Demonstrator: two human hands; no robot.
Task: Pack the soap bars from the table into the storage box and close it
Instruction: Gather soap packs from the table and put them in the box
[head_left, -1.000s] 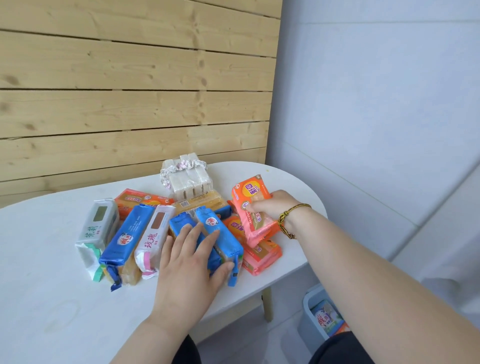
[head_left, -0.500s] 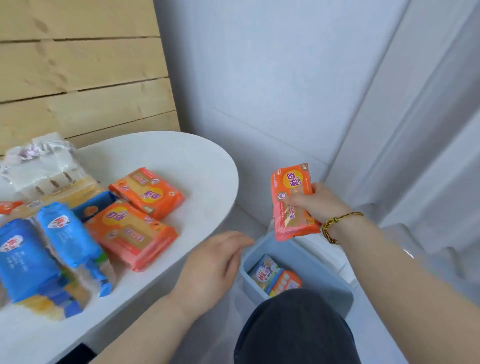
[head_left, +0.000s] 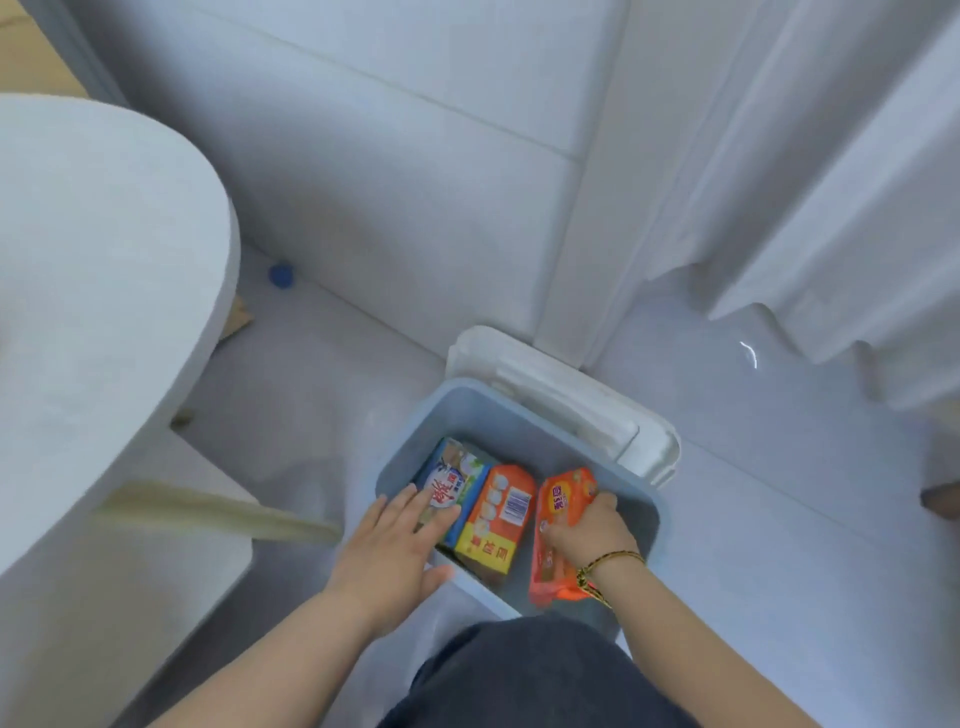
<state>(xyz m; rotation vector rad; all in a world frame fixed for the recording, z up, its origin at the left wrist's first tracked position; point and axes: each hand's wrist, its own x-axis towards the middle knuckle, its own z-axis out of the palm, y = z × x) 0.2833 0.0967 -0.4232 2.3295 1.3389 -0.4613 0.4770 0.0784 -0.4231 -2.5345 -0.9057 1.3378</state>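
A pale blue storage box (head_left: 467, 410) stands open on the floor, below and right of the table. My right hand (head_left: 587, 530) is down inside it, shut on an orange soap pack (head_left: 558, 525) at the box's right side. Two packs lie in the box: a blue and green one (head_left: 457, 480) at the left and an orange and yellow one (head_left: 501, 519) in the middle. My left hand (head_left: 395, 551) rests flat with its fingers apart, over the box's left rim and touching the blue and green pack. The white lid (head_left: 566, 400) lies behind the box.
The white oval table (head_left: 98, 291) fills the left side, its soap pile out of view. A wooden table leg (head_left: 228, 512) slants beside the box. A small blue object (head_left: 281, 274) lies by the wall. White curtains (head_left: 810, 171) hang at the right. My dark-clothed knee (head_left: 535, 675) is just below the box.
My view has swung from the table down to the floor. My right hand has carried the orange pack down into the box. My left hand has moved from the table edge onto the box's left side.
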